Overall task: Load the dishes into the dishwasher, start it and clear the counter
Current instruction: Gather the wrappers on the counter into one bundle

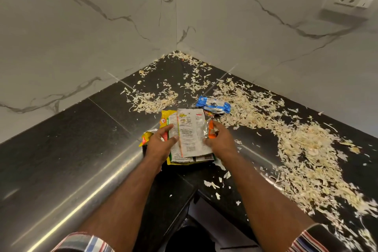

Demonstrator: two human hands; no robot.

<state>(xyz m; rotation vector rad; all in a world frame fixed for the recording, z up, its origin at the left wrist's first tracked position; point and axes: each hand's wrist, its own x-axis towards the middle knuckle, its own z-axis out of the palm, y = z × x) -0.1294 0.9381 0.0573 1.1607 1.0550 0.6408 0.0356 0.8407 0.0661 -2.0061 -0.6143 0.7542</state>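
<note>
Your two hands gather a stack of flat, crinkly foil-and-plastic food wrappers (189,135) at the inner corner of the black stone counter (86,129).

The stack looks light, limp and slippery, so take it by both side edges. Your left hand (161,143) pinches its left edge; your right hand (218,141) curls round a small orange sachet (211,129) at its right edge. A crumpled blue wrapper (213,104) lies just behind, amid pale vegetable shreds (296,139).

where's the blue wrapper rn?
In the head view the blue wrapper lies on the black counter, just beyond and right of the wrapper stack that both hands grip, at the edge of the pale vegetable scraps.
</note>
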